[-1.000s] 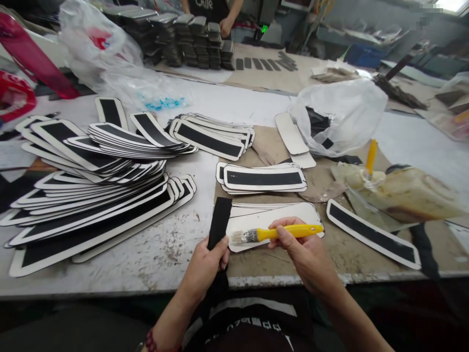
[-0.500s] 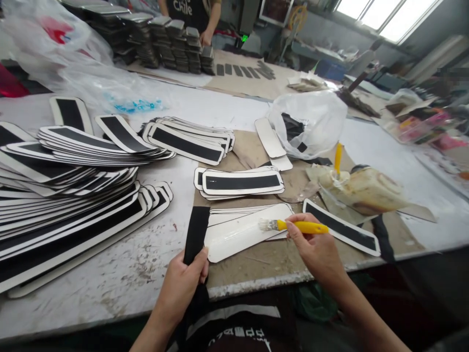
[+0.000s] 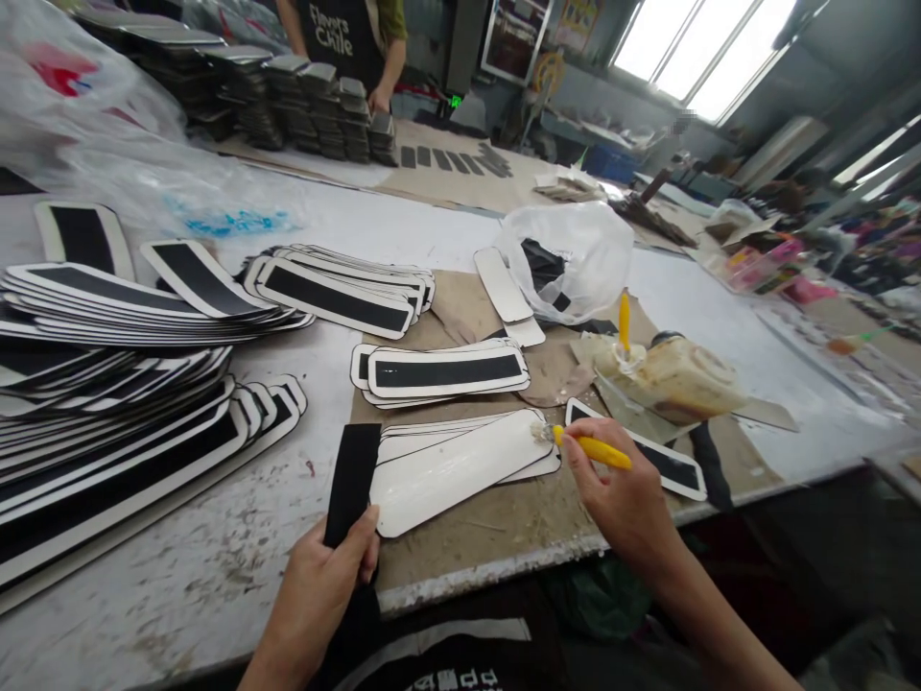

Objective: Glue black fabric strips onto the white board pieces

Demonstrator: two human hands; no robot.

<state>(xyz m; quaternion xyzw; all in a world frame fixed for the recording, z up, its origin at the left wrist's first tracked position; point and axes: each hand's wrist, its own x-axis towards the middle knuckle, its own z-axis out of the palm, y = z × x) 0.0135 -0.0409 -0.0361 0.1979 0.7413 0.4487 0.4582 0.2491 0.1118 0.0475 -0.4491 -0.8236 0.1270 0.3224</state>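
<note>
My left hand (image 3: 323, 576) is closed on a black strip (image 3: 353, 480), its thumb at the lower left corner of a white panel (image 3: 450, 475). The panel lies tilted over several more white pieces and looks wet and shiny. My right hand (image 3: 619, 480) pinches a yellow-handled brush (image 3: 594, 448), whose bristles touch the panel's right end. Behind the panel is a small stack of white pieces with black centres (image 3: 450, 370). Another black-centred piece (image 3: 669, 468) lies partly hidden behind my right hand.
Large piles of black-and-white pieces (image 3: 144, 480) cover the left. Behind stand a clear plastic bag (image 3: 597, 250) and a stained container (image 3: 683, 379) beside an upright yellow brush (image 3: 624, 321). A person in an apron (image 3: 345, 38) stands beyond dark stacks (image 3: 309, 106).
The brush has moved along the white panel to its right end. My left hand still holds the black strip. The whole view has shifted, with things appearing further left.
</note>
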